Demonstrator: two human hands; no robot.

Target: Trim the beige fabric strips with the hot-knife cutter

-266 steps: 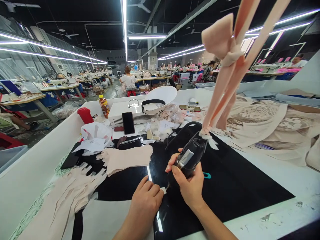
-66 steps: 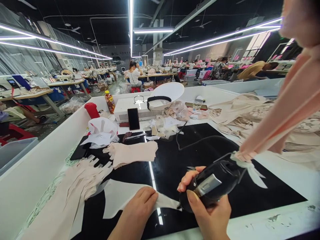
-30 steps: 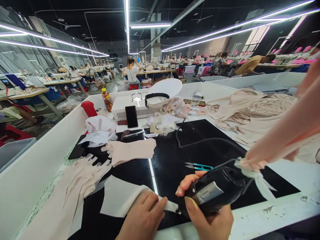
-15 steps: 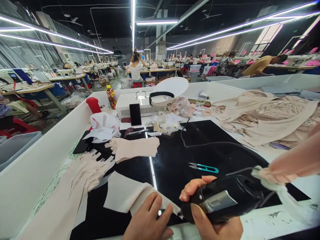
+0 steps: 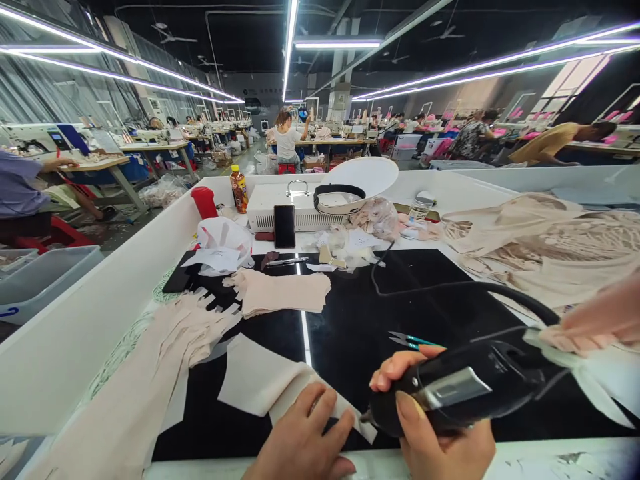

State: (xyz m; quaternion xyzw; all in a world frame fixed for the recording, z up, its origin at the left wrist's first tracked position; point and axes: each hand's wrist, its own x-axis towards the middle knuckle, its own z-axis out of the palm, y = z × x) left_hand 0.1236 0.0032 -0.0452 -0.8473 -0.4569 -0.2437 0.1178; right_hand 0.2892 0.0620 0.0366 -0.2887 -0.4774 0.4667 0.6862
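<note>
My right hand (image 5: 440, 433) is wrapped round a black corded hand tool (image 5: 465, 390) held low over the black table top (image 5: 360, 320), its tip pointing left at a pale fabric piece (image 5: 260, 383). My left hand (image 5: 305, 443) lies flat on that fabric, fingers spread, just left of the tool tip. A pink fabric strip (image 5: 595, 320) is tied to the tool's rear end and runs off right. The tool's black cord (image 5: 450, 287) loops back across the table.
Teal thread snips (image 5: 410, 342) lie behind the tool. Cut beige pieces (image 5: 170, 353) pile at left, a folded stack (image 5: 285, 293) in the middle. A phone (image 5: 285, 226), white machine box (image 5: 280, 207), red cup (image 5: 205, 202), bottle (image 5: 239, 189) and lace fabric (image 5: 545, 247) stand farther back. People work at distant tables.
The tool has tilted from upright to nearly level and moved toward the near edge. My left hand shifted right along the fabric and flattened. The view panned slightly left.
</note>
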